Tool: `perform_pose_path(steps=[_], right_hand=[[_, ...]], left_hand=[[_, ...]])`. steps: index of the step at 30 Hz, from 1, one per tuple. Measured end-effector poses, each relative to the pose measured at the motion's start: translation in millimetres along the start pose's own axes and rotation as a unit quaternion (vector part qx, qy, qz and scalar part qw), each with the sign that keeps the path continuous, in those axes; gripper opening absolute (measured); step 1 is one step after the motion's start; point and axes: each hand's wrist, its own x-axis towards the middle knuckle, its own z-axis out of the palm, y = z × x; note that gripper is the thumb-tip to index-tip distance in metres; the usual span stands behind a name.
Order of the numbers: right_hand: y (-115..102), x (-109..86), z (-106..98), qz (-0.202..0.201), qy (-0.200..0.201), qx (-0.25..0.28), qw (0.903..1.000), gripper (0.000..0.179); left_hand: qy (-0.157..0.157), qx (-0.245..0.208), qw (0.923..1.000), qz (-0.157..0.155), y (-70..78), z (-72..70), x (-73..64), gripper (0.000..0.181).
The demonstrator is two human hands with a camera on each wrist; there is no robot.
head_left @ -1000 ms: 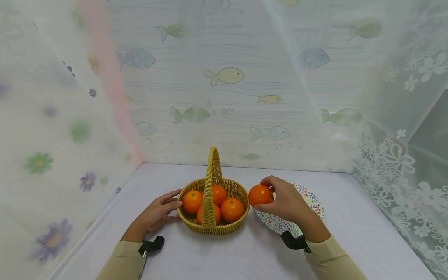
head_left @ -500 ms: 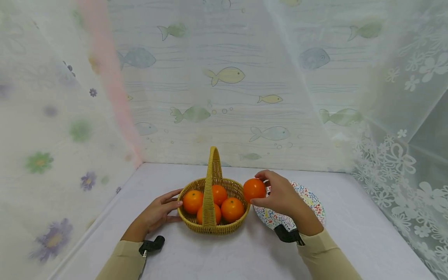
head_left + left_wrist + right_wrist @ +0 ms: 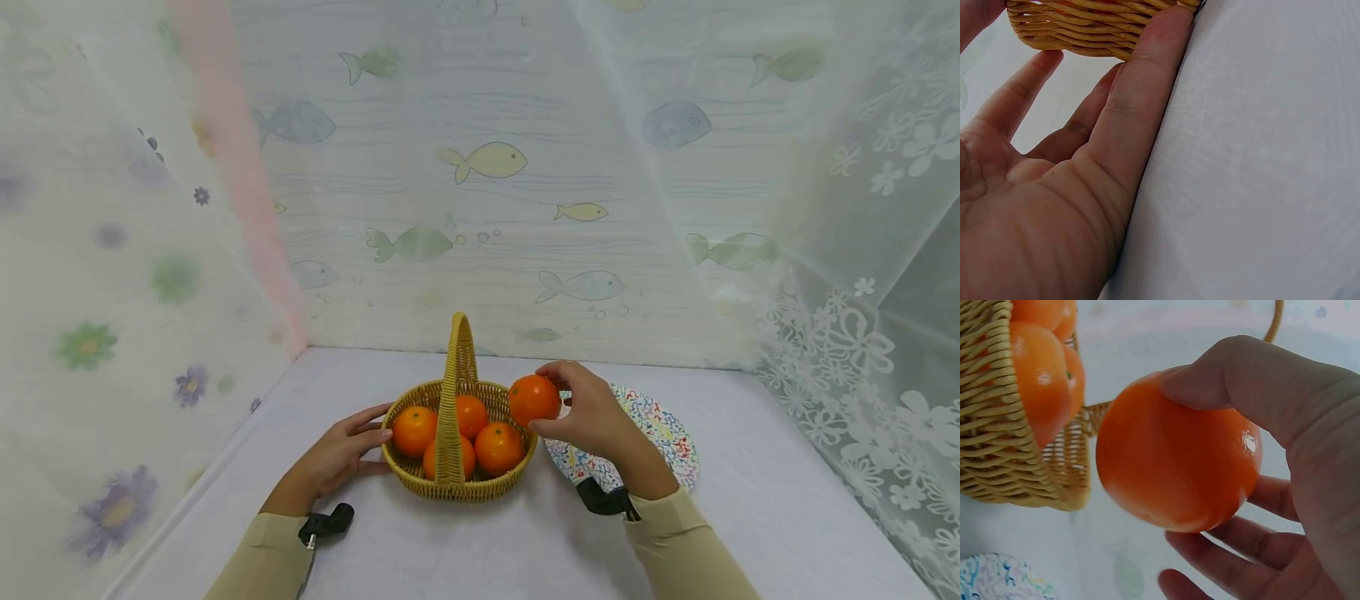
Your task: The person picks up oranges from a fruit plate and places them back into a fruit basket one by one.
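Observation:
A yellow woven basket with a tall arched handle stands mid-table and holds several oranges. My left hand touches its left side, fingers fairly straight; in the left wrist view the fingertips meet the woven wall. Between thumb and fingers, my right hand grips another orange at the basket's right rim, raised above the oranges inside. The right wrist view shows that held orange beside the basket, with the thumb on top of it.
A round plate with a multicoloured speckled pattern lies right of the basket, partly behind my right hand and forearm. The table has a white cover. A fish-print curtain hangs behind, with flowered sheets at both sides.
My right hand has carried its orange left and up, from over the plate's edge to the basket's right rim. The left hand and the basket have stayed in place.

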Motion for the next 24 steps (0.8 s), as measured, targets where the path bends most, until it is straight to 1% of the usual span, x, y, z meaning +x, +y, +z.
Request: perform_pose_path(steps=[3,5,9,13,17,24], right_hand=[[5,2.4,7,-0.007,0.008,-0.002,0.9999,0.065],[8,4.4,13,-0.004,0.012,-0.003,0.9999,0.064],[13,6.5,22,-0.004,0.022,0.002,0.9998,0.063],[15,6.6,27,-0.003,0.032,0.013,0.9994,0.062],[17,6.8,32,0.010,0.038,0.015,0.9991,0.063],[17,5.5,39,0.058,0.037,0.019,0.9974,0.069]], left_hand=[[0.002,-0.001,1.0000,0.000,1.2,-0.7,-0.3,0.068],[0.000,-0.001,1.0000,0.003,1.9,-1.0,-1.3,0.068],[-0.010,0.001,0.9999,0.009,2.0,-1.3,-3.9,0.068],[-0.015,0.002,0.9998,0.010,1.3,-1.5,-4.7,0.067],[-0.014,0.000,0.9998,0.010,1.5,-1.3,-3.7,0.066],[-0.019,-0.003,0.9997,0.014,0.4,0.4,-2.4,0.066]])
